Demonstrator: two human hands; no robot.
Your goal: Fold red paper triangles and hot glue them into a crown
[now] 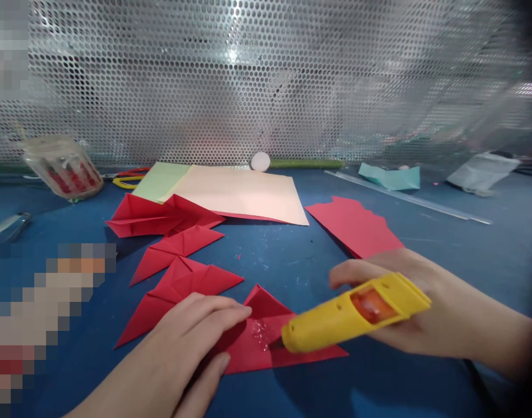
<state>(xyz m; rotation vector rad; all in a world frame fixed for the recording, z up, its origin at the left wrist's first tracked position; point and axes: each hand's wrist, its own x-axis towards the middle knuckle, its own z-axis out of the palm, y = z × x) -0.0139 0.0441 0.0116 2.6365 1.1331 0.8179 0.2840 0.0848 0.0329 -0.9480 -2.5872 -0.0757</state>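
My right hand (427,307) grips a yellow glue gun (353,316), whose nozzle touches a folded red paper piece (270,342) where shiny glue shows. My left hand (191,342) lies flat on the left side of that red piece, fingers pressed down together. Several other folded red paper pieces (170,249) lie in a row on the blue table to the left and behind.
Peach and green sheets (240,194) lie behind, a cut red sheet (353,226) to the right. A plastic jar (63,165), scissors (126,177), a white ball (260,161), a glue stick rod (405,197) and teal paper (390,177) sit before a perforated metal wall.
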